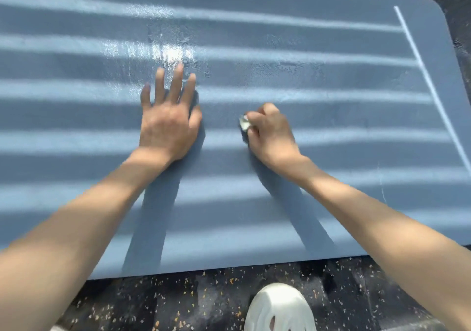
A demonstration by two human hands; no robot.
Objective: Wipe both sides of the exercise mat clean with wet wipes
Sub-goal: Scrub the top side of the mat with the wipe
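- The exercise mat (280, 50) looks like matt blue foam, finely grained, with a wet, glistening patch (170, 52).
- The wet wipe (245, 123) is crumpled white cloth.
- The floor (178, 302) is dark, rough, speckled rubber.
- The shoe (279, 310) is smooth, off-white moulded plastic.

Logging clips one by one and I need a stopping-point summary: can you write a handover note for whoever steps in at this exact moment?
Left hand: open, flat on the mat with fingers spread, bracing.
Right hand: grips a crumpled wipe against the mat, beside the left hand.
Mat: lies flat on the speckled floor, one side up.
Done: a wet, shiny patch beyond the left fingertips shows wiping there.
Left: the near strip and right end look dry. The underside is out of view, so it likely needs flipping and wiping.
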